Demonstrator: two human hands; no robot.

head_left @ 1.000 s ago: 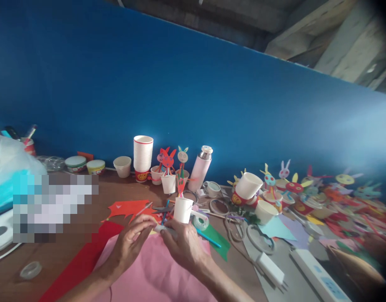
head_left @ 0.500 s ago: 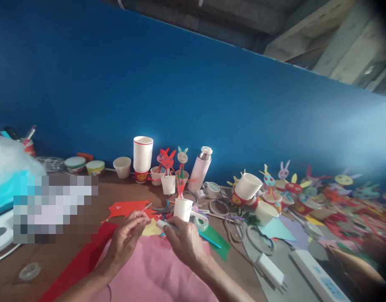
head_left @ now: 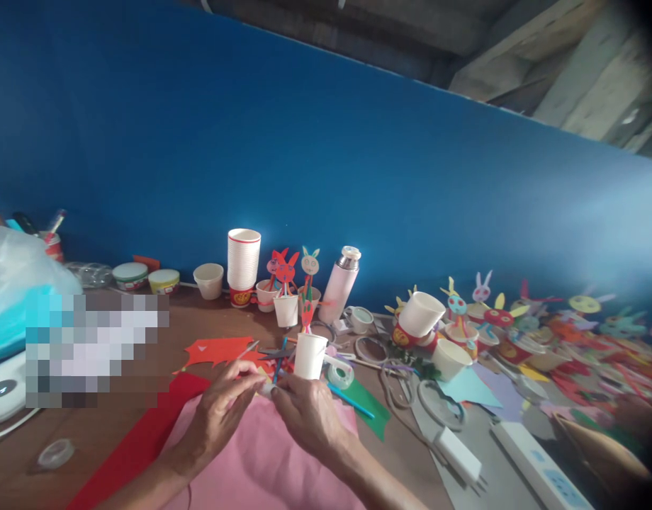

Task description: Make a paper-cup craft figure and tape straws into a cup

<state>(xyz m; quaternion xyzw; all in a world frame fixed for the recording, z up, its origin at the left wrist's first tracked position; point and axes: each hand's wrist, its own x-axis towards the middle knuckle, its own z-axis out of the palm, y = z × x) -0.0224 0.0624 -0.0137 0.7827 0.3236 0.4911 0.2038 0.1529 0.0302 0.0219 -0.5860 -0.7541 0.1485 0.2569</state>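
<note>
At left, the left hand [head_left: 227, 404] has its fingertips drawn together over a pink sheet [head_left: 254, 453] on the desk [head_left: 108, 432]; I cannot tell what they pinch. Next, between both hands, is a small white piece [head_left: 267, 389], grasped by the right hand [head_left: 310, 414]. Just beyond, a white paper cup [head_left: 309, 356] could tip if the right knuckles pushed forward. The piece's visible end points left; its long axis seems to run sideways, mostly hidden

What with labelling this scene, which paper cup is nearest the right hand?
The white cup just beyond the right hand, a red figure above its rim; the other cups are farther back or to the right.
</note>
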